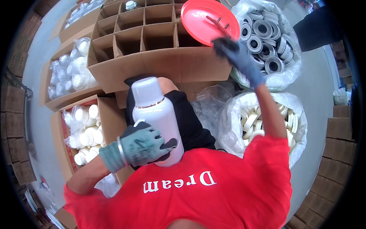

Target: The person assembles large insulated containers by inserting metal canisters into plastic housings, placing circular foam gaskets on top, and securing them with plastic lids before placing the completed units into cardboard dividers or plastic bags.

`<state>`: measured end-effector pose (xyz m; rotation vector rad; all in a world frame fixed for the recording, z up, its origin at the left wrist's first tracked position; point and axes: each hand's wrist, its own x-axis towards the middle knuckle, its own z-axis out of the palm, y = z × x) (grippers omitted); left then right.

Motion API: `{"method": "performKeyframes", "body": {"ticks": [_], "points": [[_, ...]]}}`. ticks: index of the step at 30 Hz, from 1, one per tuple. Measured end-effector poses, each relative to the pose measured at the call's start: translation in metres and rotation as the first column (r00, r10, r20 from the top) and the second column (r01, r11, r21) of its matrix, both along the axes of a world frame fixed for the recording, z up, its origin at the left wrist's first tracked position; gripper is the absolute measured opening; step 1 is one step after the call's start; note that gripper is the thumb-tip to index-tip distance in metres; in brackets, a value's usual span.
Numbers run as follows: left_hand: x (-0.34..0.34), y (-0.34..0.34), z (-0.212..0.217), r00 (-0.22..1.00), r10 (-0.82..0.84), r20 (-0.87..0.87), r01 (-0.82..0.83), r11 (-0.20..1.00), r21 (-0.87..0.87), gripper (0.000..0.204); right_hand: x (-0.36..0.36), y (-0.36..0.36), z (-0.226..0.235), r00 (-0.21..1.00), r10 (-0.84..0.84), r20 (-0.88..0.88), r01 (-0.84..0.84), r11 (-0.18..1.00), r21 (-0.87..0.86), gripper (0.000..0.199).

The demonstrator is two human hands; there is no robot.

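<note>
Big divided cardboard box [160,63] sits w/ mostly bare cells; a red round lid [207,21] lies over its right rear corner. Just in front of the box, the white bottle [157,118] is upright, left hand [139,147] (gloved) wrapped tight round it. Right hand [238,57] reaches to the lid's near edge; grip can't tell.

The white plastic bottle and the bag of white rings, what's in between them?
In the head view, crumpled clear plastic film lies between the white plastic bottle and the bag of white rings, above the person's black shorts.
</note>
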<state>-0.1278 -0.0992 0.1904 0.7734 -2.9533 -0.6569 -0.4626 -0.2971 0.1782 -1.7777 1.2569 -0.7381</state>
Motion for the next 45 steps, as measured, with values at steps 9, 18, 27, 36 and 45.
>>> {"method": "performKeyframes", "body": {"ticks": [9, 18, 27, 36, 45], "points": [[0.012, -0.1, 0.036, 0.517, 0.681, -0.519, -0.455, 0.732, 0.507, 0.044, -0.039, 0.117, -0.278, 0.703, -0.613, -0.361, 0.638, 0.319, 0.7, 0.065], [-0.115, -0.175, -0.045, 0.934, -0.075, -0.35, 0.233, 0.871, 0.433, 0.035, 0.035, 0.22, -0.143, 0.972, -0.199, -0.125, 0.155, 0.944, -0.291, 0.028], [-0.122, -0.204, -0.063, 0.965, 0.249, 0.084, -0.185, 0.418, 0.889, 0.034, 0.04, 0.209, -0.052, 0.032, -0.392, 0.92, 0.322, 0.875, 0.361, 0.016], [0.1, -0.084, -0.083, 0.247, 0.96, -0.134, -0.024, 0.145, 0.989, 0.042, 0.099, 0.111, -0.171, 0.865, -0.233, 0.445, 0.123, 0.957, 0.262, 0.037], [0.023, 0.075, -0.075, 0.067, 0.973, -0.221, -0.858, 0.169, 0.485, 0.047, 0.048, 0.195, -0.227, 0.94, -0.18, 0.29, 0.205, 0.977, -0.057, 0.046]]}}
